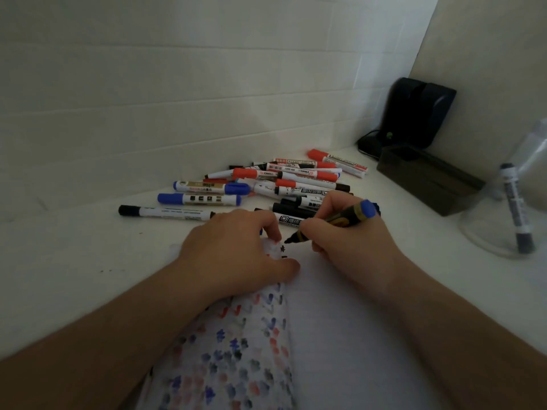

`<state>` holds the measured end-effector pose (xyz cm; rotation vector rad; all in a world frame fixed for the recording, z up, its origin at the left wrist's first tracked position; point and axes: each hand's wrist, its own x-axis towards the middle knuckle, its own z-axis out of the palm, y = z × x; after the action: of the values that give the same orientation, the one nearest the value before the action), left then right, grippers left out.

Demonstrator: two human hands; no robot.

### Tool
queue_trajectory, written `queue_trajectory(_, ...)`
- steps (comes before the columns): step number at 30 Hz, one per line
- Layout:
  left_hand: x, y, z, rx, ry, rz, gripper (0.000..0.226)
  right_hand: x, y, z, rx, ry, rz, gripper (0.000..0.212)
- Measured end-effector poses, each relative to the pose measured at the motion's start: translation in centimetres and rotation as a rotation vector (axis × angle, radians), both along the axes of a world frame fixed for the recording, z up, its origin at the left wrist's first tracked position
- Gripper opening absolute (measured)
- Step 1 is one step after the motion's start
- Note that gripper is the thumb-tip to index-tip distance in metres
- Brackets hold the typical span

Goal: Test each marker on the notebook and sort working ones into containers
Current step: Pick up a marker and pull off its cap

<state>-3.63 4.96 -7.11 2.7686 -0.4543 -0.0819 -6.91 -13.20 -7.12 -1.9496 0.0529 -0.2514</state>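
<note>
An open notebook point(340, 335) lies in front of me; its left page is covered in red, blue and black test marks. My left hand point(233, 253) presses on the top of the left page, fingers curled over the page edge. My right hand point(349, 241) grips an uncapped black-and-gold marker point(334, 221) with a blue end, its tip touching the paper by the centre fold beside small dark marks. A pile of several red, blue and black markers point(272, 182) lies behind the notebook.
A dark rectangular container point(429, 180) stands at the right rear, with a black device point(417, 113) and cable behind it. A clear glass container point(509, 202) at the far right holds one dark marker point(516, 205). White tiled walls close off the back and right.
</note>
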Motion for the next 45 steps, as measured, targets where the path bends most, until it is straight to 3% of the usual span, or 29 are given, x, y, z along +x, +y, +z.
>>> queue_trajectory(8,0.5,1.4,0.1,-0.081,0.122,0.006,0.047,0.4,-0.2,-0.4,0.109,0.105,-0.069,0.019)
queue_trajectory(14,0.4,0.4,-0.2,-0.079,0.079,0.013,0.033,0.5,-0.3,-0.6,0.065,0.096,-0.07,0.018)
queue_trajectory(27,0.7,0.2,-0.3,-0.005,0.088,0.013,0.04,0.2,0.1,-0.5,-0.024,0.072,-0.075,0.016)
queue_trajectory(45,0.6,0.1,-0.3,-0.006,0.08,0.021,0.042,0.3,0.1,-0.7,0.024,0.076,-0.106,0.019)
